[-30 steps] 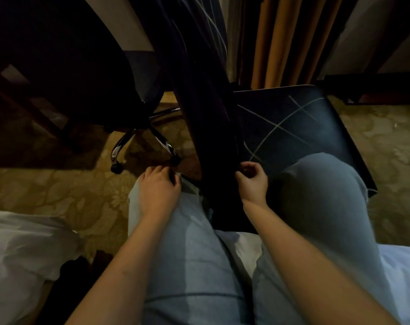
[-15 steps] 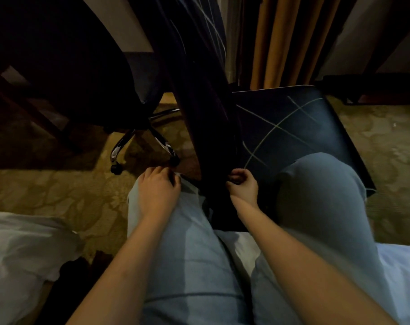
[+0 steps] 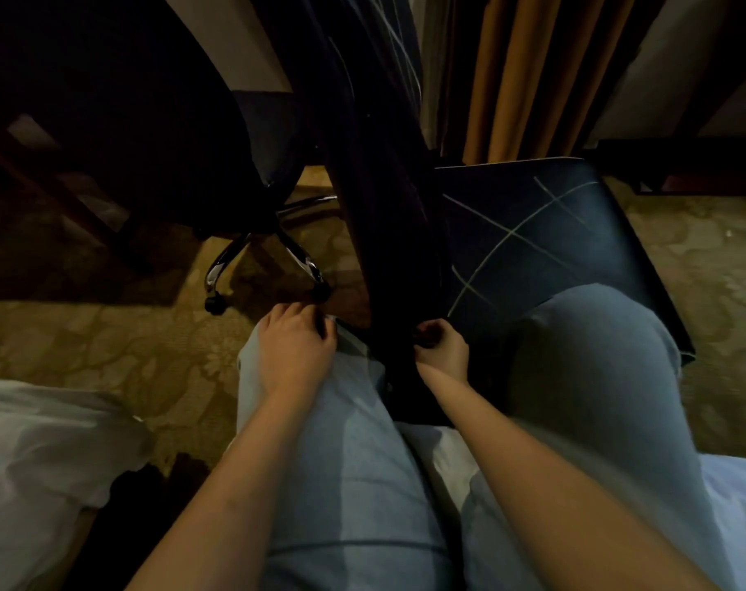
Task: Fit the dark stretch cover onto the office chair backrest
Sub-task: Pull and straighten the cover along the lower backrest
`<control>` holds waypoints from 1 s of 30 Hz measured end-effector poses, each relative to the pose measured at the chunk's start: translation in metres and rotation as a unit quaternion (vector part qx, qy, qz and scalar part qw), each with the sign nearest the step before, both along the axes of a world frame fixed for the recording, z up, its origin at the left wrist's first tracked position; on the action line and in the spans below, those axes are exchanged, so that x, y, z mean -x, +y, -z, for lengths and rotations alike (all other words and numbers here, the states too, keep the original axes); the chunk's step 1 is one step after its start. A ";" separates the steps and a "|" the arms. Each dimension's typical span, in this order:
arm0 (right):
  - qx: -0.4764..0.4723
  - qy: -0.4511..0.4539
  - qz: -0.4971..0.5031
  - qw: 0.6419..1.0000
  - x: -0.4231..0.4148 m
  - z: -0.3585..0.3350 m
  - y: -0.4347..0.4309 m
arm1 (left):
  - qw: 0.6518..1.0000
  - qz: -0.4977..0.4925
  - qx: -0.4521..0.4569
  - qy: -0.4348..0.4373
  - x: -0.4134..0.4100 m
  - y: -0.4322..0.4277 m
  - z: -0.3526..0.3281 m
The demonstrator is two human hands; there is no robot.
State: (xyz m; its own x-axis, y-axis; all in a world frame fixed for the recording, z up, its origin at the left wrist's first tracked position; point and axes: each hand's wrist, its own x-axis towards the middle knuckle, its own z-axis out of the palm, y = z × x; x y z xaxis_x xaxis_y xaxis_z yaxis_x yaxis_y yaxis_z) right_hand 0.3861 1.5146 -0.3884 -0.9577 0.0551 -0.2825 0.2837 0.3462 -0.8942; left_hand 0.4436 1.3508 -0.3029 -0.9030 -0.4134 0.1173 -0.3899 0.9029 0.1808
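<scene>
From my feed, the cover [image 3: 384, 185] is already over most of the backrest. Dark fabric with thin pale lines runs from the top of the frame down to just between the knees, and I see the backrest edge-on, with none of its own surface showing. The seat [image 3: 533, 232] beside it wears the same dark criss-cross fabric.

The right hand [image 3: 441, 349] is at the bottom edge of the cover. Its grip is closed on the hem, with fingers and thumb pinching the fabric low on the seat side. The left hand [image 3: 296, 347] lies on the left knee, fingers bent over its far edge, just beside the cover's other side. It is too dark there for me to tell whether that grip has any fabric in it.

I judge the job to be late: the pull-down looks nearly complete. What seems left is seating the bottom hem evenly on both sides and smoothing any slack. The upper corners are out of frame, so I can't confirm they sit right.

A second chair [image 3: 149, 121] stands well apart on the left.
</scene>
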 end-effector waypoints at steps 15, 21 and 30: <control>-0.023 -0.026 -0.017 0.999 -0.001 0.010 -0.002 | 1.000 0.007 -0.002 -0.001 0.001 0.002 -0.002; -0.021 -0.007 -0.006 1.000 -0.002 -0.002 0.000 | 1.000 0.011 -0.005 0.008 0.001 0.001 0.001; 0.018 0.009 0.003 1.000 0.000 -0.012 0.002 | 1.000 0.013 -0.004 0.009 -0.001 0.001 0.001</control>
